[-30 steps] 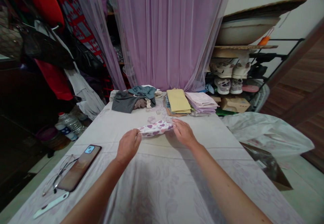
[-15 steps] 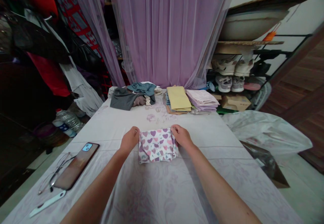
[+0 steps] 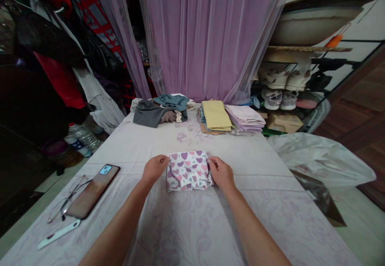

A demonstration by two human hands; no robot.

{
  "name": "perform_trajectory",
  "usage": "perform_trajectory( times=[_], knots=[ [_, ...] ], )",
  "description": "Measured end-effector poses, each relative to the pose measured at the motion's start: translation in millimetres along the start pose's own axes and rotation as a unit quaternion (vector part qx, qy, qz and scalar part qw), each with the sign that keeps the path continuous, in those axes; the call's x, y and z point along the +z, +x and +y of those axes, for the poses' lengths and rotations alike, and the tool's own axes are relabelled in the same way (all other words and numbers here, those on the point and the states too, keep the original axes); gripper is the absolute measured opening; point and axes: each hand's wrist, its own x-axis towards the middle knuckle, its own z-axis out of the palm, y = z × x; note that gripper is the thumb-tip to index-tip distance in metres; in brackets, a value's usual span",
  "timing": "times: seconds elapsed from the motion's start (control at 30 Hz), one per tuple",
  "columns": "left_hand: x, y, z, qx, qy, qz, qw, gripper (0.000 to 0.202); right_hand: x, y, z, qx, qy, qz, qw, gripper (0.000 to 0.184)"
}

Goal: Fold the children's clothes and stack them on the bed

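Observation:
A folded white cloth garment (image 3: 189,170) printed with purple and pink hearts lies flat on the table cover (image 3: 192,222); its exact kind is not clear. Ruffled or gathered fabric shows along its near side. My left hand (image 3: 155,167) pinches its upper left corner between thumb and fingers. On the opposite side, my right hand (image 3: 221,173) has its fingers closed on the right edge.
Rumpled clothes (image 3: 159,111) lie at the back left. A folded yellow cloth (image 3: 215,114) tops one pile beside folded pale pink cloths (image 3: 245,117). Front left are a phone (image 3: 94,192), glasses (image 3: 70,198) and a white-handled tool (image 3: 58,234). Behind hangs a purple curtain (image 3: 192,37).
My right hand has slid down the garment's right edge from its upper corner. My left hand stays at the upper left corner, a little lower. The camera view has shifted slightly.

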Motion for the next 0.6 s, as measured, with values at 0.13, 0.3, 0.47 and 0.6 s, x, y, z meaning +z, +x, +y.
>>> perform_trajectory(
  times=[0.13,0.3,0.47,0.6],
  knots=[
    [-1.5,18.5,3.0,-0.009,0.022,-0.011,1.000,0.035,-4.1,14.8,-3.3,0.020,-0.026,-0.014,0.999,0.027],
    [-1.8,35.3,1.7,-0.032,0.059,-0.030,0.997,0.041,-7.4,38.0,-4.2,0.043,-0.061,-0.023,0.997,0.026],
    [0.2,44.1,1.3,-0.052,0.025,-0.061,0.996,0.038,-9.1,49.0,-6.0,0.043,-0.089,-0.078,0.992,0.025],
    [0.9,44.5,1.2,-0.063,0.019,-0.060,0.996,0.033,-11.1,47.9,-12.3,0.040,-0.095,-0.103,0.989,0.026]
  ],
)
